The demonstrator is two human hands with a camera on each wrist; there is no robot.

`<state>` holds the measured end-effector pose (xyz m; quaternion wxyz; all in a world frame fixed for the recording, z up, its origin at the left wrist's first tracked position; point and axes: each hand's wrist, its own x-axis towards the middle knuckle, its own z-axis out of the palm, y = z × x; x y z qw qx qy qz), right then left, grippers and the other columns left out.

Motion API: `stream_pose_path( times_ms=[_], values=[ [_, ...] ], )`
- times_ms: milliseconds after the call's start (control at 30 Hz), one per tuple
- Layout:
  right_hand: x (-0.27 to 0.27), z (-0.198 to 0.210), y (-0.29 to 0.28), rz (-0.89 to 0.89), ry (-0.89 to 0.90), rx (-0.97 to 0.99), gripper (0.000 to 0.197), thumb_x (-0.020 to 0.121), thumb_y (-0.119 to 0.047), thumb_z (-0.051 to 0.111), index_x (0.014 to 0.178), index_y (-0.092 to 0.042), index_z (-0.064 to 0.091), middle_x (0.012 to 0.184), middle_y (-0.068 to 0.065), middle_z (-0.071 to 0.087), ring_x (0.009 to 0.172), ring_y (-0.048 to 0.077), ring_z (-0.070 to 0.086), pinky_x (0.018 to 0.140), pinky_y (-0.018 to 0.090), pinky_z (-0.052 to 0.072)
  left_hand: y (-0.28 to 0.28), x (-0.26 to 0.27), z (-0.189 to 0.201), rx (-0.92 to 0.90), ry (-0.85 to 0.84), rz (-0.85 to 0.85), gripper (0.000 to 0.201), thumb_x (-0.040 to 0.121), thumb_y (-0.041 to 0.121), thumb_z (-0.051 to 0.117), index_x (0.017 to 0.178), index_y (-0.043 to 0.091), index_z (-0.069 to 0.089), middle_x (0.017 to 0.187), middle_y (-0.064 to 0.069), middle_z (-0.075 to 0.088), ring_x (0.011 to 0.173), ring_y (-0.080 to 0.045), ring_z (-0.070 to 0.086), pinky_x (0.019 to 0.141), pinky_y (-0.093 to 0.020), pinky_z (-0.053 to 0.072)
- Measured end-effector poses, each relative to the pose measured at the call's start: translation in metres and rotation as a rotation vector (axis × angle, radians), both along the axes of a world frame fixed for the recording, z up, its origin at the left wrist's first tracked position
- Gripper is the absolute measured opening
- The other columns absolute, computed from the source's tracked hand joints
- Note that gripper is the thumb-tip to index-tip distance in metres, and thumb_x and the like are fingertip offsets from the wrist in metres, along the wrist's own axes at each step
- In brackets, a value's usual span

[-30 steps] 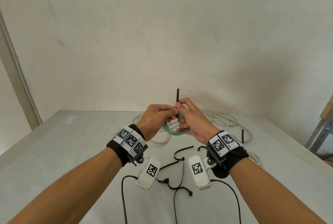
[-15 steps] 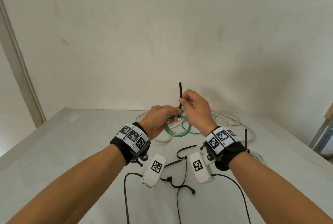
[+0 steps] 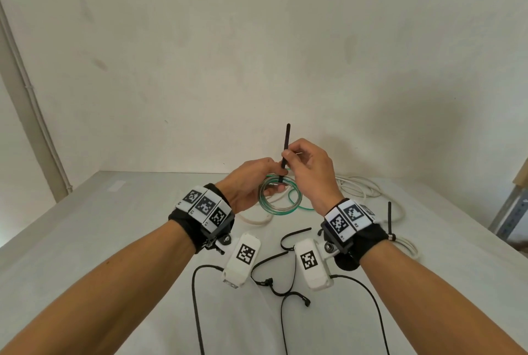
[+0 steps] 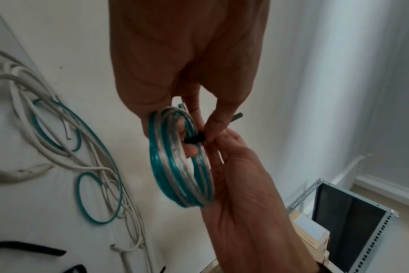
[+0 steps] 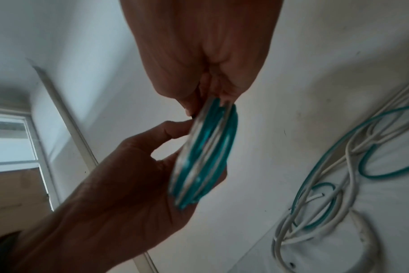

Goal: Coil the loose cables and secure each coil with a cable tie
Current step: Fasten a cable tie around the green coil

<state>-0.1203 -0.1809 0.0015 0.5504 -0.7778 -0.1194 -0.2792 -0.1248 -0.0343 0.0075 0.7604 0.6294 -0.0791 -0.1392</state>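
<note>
A small coil of green and clear cable hangs above the table, between both hands. My left hand pinches the coil at its top, close to the head of a black cable tie that is wrapped round the strands. My right hand pinches the tie's tail, which stands straight up above the coil. In the right wrist view the coil shows edge-on and blurred, and the tie is hidden there.
Loose white cables and a loose green cable lie on the table behind the hands. Several black cable ties lie under my wrists. An upright black tie stands on a white cable at right. A metal rack stands beyond the table's right edge.
My right hand has slid up along the tie's tail, away from the coil. Both hands have risen a little, and the coil now hangs in plain view as a ring.
</note>
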Motion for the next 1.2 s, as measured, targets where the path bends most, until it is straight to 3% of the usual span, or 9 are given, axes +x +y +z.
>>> stream_pose_path(
  times_ms=[133,233,333,467,567,800,967,1067,1200],
  values=[
    [0.004,0.006,-0.006,0.078,0.035,0.067,0.007,0.093,-0.022,0.067,0.087,-0.021,0.069,0.087,-0.002,0.073,0.084,0.022,0.073,0.087,0.054,0.059,0.002,0.007,0.004,-0.036,-0.032,-0.019,0.006,0.096,-0.003,0.062,0.096,-0.001,0.067,0.092,-0.014,0.069,0.070,-0.017,0.064,0.070,-0.024,0.050],
    [0.002,0.010,-0.017,0.209,0.101,0.000,0.005,0.092,-0.022,0.072,0.096,-0.024,0.070,0.100,0.001,0.074,0.091,0.028,0.074,0.091,0.049,0.059,0.005,0.011,0.003,-0.110,0.015,-0.059,0.014,0.099,-0.004,0.058,0.107,-0.007,0.069,0.096,-0.013,0.072,0.076,-0.016,0.065,0.084,-0.025,0.055],
    [-0.002,0.001,-0.024,0.235,0.165,-0.056,0.018,0.089,-0.016,0.078,0.105,-0.018,0.070,0.103,0.004,0.075,0.092,0.022,0.074,0.083,0.036,0.057,0.005,0.010,-0.005,-0.109,0.054,-0.086,0.020,0.100,-0.006,0.055,0.114,-0.014,0.066,0.096,-0.015,0.073,0.076,-0.016,0.067,0.078,-0.021,0.059],
    [-0.005,-0.010,-0.029,0.257,0.218,-0.008,0.010,0.093,-0.006,0.072,0.102,-0.008,0.068,0.096,0.008,0.071,0.084,0.023,0.070,0.084,0.048,0.063,-0.002,0.003,-0.017,-0.060,0.041,-0.088,0.017,0.096,-0.013,0.054,0.098,-0.009,0.070,0.095,-0.013,0.071,0.076,-0.014,0.069,0.076,-0.020,0.057],
    [-0.003,-0.011,-0.031,0.219,0.148,0.040,0.008,0.093,-0.002,0.072,0.095,-0.010,0.072,0.088,0.008,0.073,0.080,0.023,0.071,0.084,0.047,0.063,-0.009,0.002,-0.019,-0.091,0.035,-0.074,0.019,0.095,-0.015,0.055,0.109,-0.015,0.067,0.098,-0.015,0.072,0.075,-0.015,0.072,0.076,-0.022,0.059],
    [0.004,-0.017,-0.037,0.151,0.177,0.161,0.009,0.090,-0.007,0.076,0.095,-0.014,0.074,0.091,0.010,0.077,0.086,0.023,0.072,0.095,0.054,0.058,-0.020,0.006,-0.019,-0.065,0.010,-0.036,0.016,0.094,-0.015,0.058,0.106,-0.014,0.070,0.096,-0.014,0.074,0.084,-0.020,0.071,0.081,-0.024,0.060],
    [0.007,-0.008,-0.055,0.183,0.382,-0.116,0.015,0.089,-0.018,0.078,0.104,-0.018,0.077,0.097,0.007,0.079,0.093,0.025,0.075,0.089,0.042,0.061,-0.013,0.014,-0.014,-0.157,0.058,-0.084,0.016,0.100,-0.003,0.054,0.104,-0.005,0.070,0.091,-0.014,0.071,0.068,-0.013,0.064,0.060,-0.018,0.054],
    [-0.003,-0.012,-0.059,0.211,0.489,-0.183,0.020,0.089,-0.008,0.075,0.109,-0.010,0.078,0.096,0.012,0.079,0.087,0.025,0.077,0.075,0.034,0.065,-0.014,0.019,-0.013,-0.178,0.088,-0.042,0.019,0.098,-0.006,0.055,0.110,-0.005,0.069,0.106,-0.020,0.071,0.074,-0.016,0.067,0.068,-0.021,0.059],
    [-0.006,-0.021,-0.068,0.076,0.428,-0.155,0.012,0.091,-0.006,0.072,0.098,-0.006,0.082,0.089,0.011,0.079,0.077,0.023,0.078,0.069,0.036,0.066,-0.026,0.011,-0.021,-0.002,0.020,-0.096,0.034,0.093,-0.014,0.058,0.125,-0.008,0.066,0.116,-0.025,0.071,0.091,-0.024,0.070,0.083,-0.024,0.060]
  ],
)
